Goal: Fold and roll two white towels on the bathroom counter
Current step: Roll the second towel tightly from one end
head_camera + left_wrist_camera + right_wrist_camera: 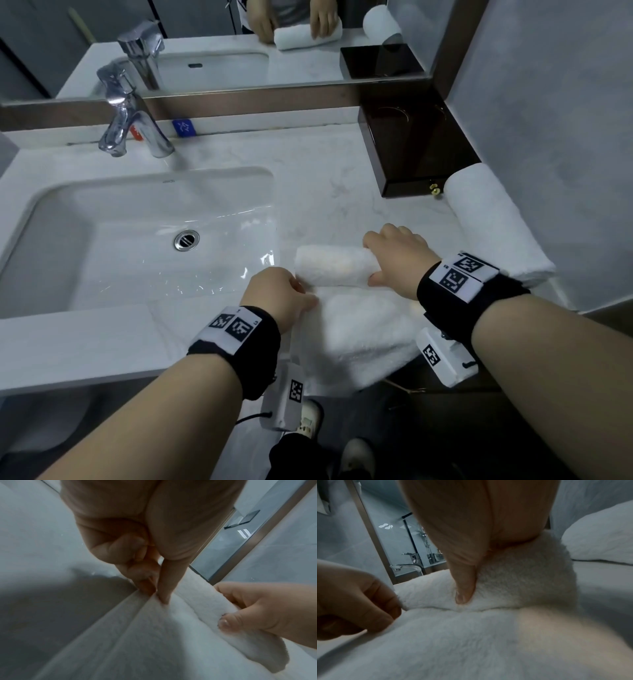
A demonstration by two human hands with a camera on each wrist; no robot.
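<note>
On the white marble worktop (325,164) beside the sink (144,240), I am midway through the second of two towels. The first towel (493,222) already lies rolled against the right-hand wall, just in front of a dark wooden box (411,150), so I judge that half of the job done. The second towel (356,329) lies folded at the worktop's near edge, its far end wound into a partial roll (334,265) while a wide flat stretch nearer me is not yet rolled. My right hand (397,257) grips the right end of the roll, thumb pressed into the pile and fingers (387,231) curled over the top. My left hand (284,294) pinches the towel's left edge just below the roll, between thumb and curled fingers (145,582). What remains, as I read it, is winding in the flat stretch and setting this roll beside the first.
</note>
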